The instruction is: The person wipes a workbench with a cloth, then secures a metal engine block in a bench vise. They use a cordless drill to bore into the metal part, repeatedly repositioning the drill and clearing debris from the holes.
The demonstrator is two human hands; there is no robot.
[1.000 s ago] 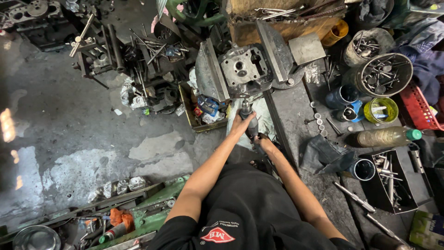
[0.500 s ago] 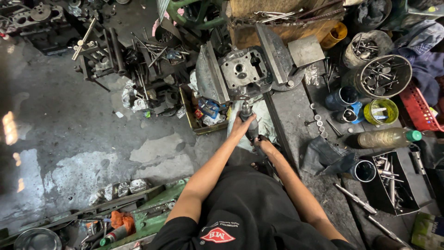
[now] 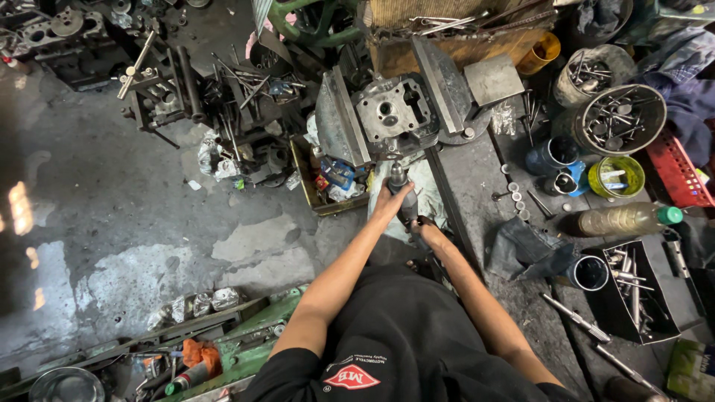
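A grey metal engine part (image 3: pixel 393 115) is clamped between the jaws of a large bench vise (image 3: pixel 339 123) on the workbench. Just below it, my left hand (image 3: pixel 389 201) wraps around the front of a dark hand-held power tool (image 3: pixel 402 195) whose tip points up at the part. My right hand (image 3: pixel 428 229) grips the rear of the same tool, close to my body. Whether the tip touches the part is hidden by the hands.
Round tins of bolts and valves (image 3: pixel 622 119), a yellow bowl (image 3: pixel 616 176), a plastic bottle (image 3: pixel 622 219) and a black tray of tools (image 3: pixel 637 290) crowd the bench at right. A small box of bits (image 3: pixel 328 186) sits left of the hands. Scrap metal (image 3: pixel 223 97) litters the concrete floor.
Both hands stay on the tool under the clamped part. The view has shifted very slightly; nothing else has visibly moved.
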